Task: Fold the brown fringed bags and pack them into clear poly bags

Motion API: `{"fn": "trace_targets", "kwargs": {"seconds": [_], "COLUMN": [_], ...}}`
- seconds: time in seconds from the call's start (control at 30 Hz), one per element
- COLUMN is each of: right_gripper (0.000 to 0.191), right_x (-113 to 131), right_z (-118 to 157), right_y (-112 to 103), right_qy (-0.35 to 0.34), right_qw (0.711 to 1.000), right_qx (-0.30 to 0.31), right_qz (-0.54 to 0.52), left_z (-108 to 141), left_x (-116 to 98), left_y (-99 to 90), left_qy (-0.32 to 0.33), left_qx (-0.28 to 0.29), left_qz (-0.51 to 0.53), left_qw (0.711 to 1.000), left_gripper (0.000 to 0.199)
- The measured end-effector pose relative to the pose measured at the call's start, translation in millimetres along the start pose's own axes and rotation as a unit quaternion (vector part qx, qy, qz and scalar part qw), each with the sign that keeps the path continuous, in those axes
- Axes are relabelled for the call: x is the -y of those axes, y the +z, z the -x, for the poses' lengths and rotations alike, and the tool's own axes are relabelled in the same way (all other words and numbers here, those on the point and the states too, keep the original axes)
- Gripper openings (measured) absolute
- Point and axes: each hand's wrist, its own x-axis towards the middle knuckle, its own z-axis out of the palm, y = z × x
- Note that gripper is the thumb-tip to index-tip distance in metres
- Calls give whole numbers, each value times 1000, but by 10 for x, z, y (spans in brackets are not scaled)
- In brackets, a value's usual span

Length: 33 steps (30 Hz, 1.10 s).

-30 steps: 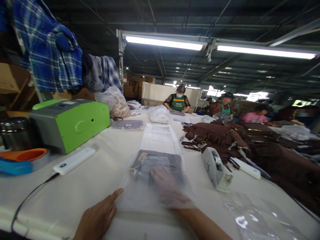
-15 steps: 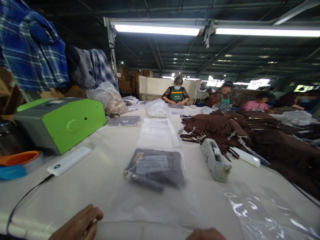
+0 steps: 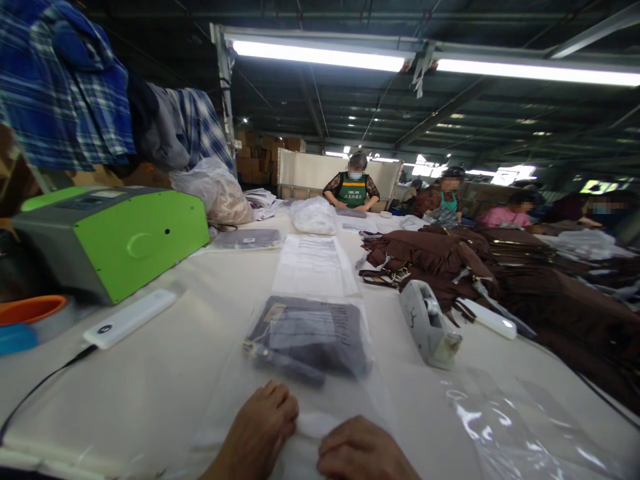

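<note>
A dark grey bag with a strap and a pale sheet on it lies inside a clear plastic bag in front of me. Over the near, loose part of that plastic is my left hand, fingers curled down and closed on it. My right hand is at the same loose end, its fingers bent together on the film. A short gap separates the two hands. Their fingertips are partly hidden, and the lower edge of the picture cuts off the wrists.
To the right stand a tape dispenser, brown bags in a pile and loose clear plastic bags. A green machine, a white corded device and tape rolls are on the left. Printed papers lie ahead; co-workers sit beyond.
My left hand has moved right and forward onto the plastic bag. My right hand has come up and inward onto its near end. The bag inside has stayed in place.
</note>
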Motion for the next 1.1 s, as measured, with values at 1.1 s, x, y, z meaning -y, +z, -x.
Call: {"fn": "trace_targets", "kwargs": {"seconds": [1.1], "right_gripper": [53], "right_x": [-572], "right_z": [846], "right_y": [-772], "right_qy": [135], "right_qw": [952], "right_qx": [80], "right_qz": [262], "left_z": [-311], "left_x": [-186], "left_y": [-281], "left_qy": [78], "left_qx": [-47], "left_qz": [61], "left_qw": [994], "left_gripper": [42]}}
